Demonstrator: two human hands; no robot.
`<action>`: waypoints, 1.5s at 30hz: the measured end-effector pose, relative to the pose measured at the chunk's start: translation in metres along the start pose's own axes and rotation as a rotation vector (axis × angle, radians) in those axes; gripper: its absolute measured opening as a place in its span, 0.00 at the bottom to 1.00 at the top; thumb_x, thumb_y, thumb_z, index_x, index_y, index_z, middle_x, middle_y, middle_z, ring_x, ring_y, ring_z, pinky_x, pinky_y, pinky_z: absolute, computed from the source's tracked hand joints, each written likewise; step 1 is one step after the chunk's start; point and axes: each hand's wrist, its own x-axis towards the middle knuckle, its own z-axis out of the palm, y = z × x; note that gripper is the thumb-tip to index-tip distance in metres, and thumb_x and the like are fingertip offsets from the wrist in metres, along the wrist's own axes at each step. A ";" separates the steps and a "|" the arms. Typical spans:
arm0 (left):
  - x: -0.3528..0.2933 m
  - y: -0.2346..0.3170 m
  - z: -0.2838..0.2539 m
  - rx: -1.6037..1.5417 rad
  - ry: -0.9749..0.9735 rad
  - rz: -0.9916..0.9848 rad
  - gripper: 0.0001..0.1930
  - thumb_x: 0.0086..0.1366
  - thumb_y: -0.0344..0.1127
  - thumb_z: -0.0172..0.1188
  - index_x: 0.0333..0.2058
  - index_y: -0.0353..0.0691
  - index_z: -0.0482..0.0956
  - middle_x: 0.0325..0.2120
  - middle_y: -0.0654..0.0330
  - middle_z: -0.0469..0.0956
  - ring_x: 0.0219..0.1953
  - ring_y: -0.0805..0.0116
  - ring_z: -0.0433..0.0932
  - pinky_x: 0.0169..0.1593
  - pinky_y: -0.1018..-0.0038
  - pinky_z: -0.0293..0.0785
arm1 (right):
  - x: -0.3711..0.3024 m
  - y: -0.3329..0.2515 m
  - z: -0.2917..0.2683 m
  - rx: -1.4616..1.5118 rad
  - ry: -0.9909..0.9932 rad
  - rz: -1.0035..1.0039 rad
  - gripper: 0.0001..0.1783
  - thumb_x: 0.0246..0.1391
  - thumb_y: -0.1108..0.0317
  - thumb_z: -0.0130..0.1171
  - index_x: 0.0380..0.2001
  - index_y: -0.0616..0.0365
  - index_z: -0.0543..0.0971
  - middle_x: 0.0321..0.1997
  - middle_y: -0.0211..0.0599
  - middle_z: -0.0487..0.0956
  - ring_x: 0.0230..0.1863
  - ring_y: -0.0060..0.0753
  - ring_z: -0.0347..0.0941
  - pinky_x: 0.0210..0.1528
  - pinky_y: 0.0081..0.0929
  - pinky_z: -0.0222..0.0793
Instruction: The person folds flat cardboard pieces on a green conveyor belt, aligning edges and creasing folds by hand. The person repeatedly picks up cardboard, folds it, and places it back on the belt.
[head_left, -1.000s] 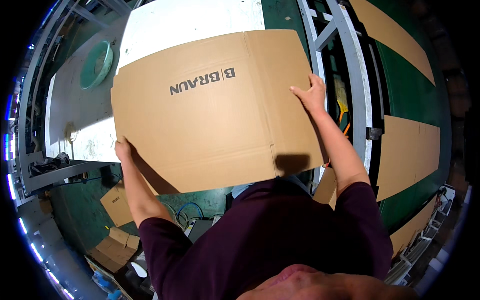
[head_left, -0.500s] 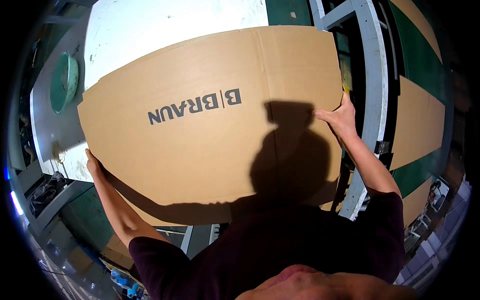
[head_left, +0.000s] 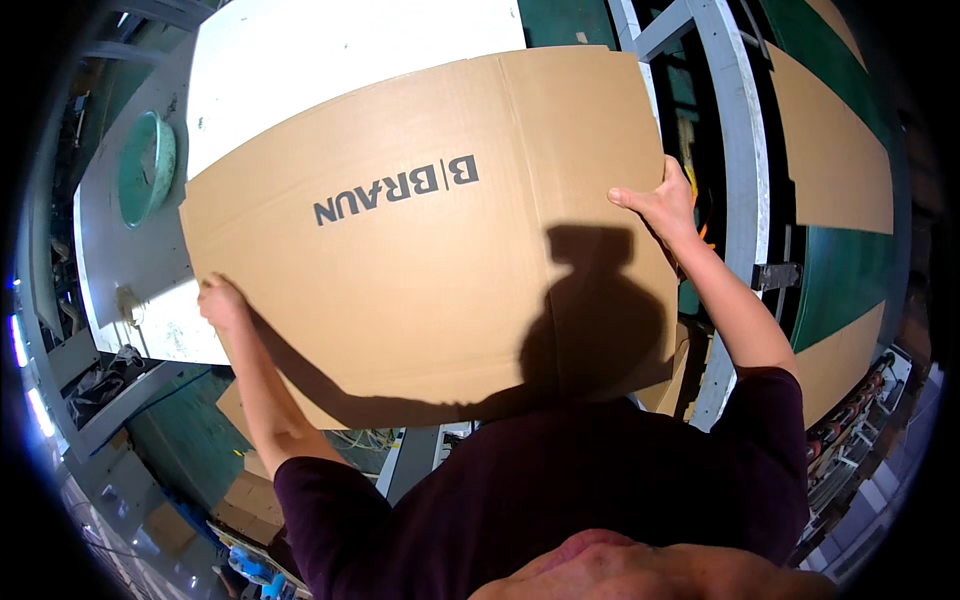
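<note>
A large flat sheet of brown cardboard (head_left: 400, 280) with dark upside-down print and a crease toward its right side is held in front of me. At its left edge, my left hand (head_left: 222, 302) is closed on the board, fingers bent over the rim. My right hand (head_left: 658, 205) pinches the right edge, thumb on top and fingers hidden beneath. Shadows of my head and arm fall across the board's near part. What lies under the sheet is hidden.
Beyond the board lies a white tabletop (head_left: 300, 70). A green basin (head_left: 147, 170) stands at the left on a grey surface. On the right runs a grey metal frame (head_left: 740, 190), with more cardboard sheets (head_left: 835, 150) on a green conveyor belt (head_left: 850, 275) past it.
The sheet has shifted slightly, its left edge moving right and its near edge rising a little. My left hand now curls over the edge, moved right and up. The cardboard on the belt has moved.
</note>
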 end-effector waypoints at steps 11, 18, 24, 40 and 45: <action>-0.342 0.082 -0.129 -1.020 -0.389 1.451 0.28 0.43 0.34 0.68 0.47 0.37 0.74 0.50 0.49 0.72 0.57 0.48 0.67 0.62 0.53 0.59 | -0.040 -0.010 0.020 -0.490 0.340 -0.061 0.54 0.23 0.46 0.77 0.56 0.59 0.67 0.55 0.48 0.72 0.57 0.45 0.68 0.56 0.37 0.67; -0.432 0.070 -0.149 -0.967 -0.231 1.740 0.22 0.43 0.35 0.69 0.38 0.38 0.74 0.40 0.54 0.73 0.49 0.54 0.70 0.54 0.59 0.67 | -0.132 -0.002 0.020 -0.494 0.369 -0.037 0.56 0.26 0.46 0.76 0.59 0.62 0.65 0.60 0.52 0.66 0.61 0.50 0.63 0.61 0.41 0.60; -0.440 0.079 -0.144 -0.830 -0.091 1.960 0.10 0.45 0.32 0.64 0.28 0.41 0.73 0.29 0.59 0.72 0.38 0.61 0.71 0.45 0.67 0.69 | -0.156 0.014 0.018 -0.485 0.347 -0.050 0.55 0.27 0.46 0.75 0.59 0.60 0.65 0.64 0.52 0.61 0.64 0.51 0.58 0.64 0.43 0.56; -0.459 0.084 -0.170 -0.496 -0.115 1.897 0.08 0.53 0.34 0.61 0.32 0.42 0.76 0.32 0.59 0.73 0.40 0.61 0.71 0.47 0.62 0.66 | -0.133 0.248 -0.218 -0.474 0.697 -0.031 0.39 0.31 0.67 0.73 0.52 0.59 0.71 0.56 0.47 0.71 0.58 0.50 0.65 0.59 0.43 0.60; -0.459 0.092 -0.183 -0.394 -0.117 1.968 0.09 0.51 0.33 0.61 0.32 0.44 0.76 0.32 0.61 0.73 0.39 0.63 0.72 0.44 0.65 0.67 | -0.083 0.322 -0.323 -1.142 0.535 0.472 0.46 0.42 0.66 0.68 0.64 0.52 0.57 0.70 0.41 0.54 0.72 0.49 0.44 0.69 0.49 0.42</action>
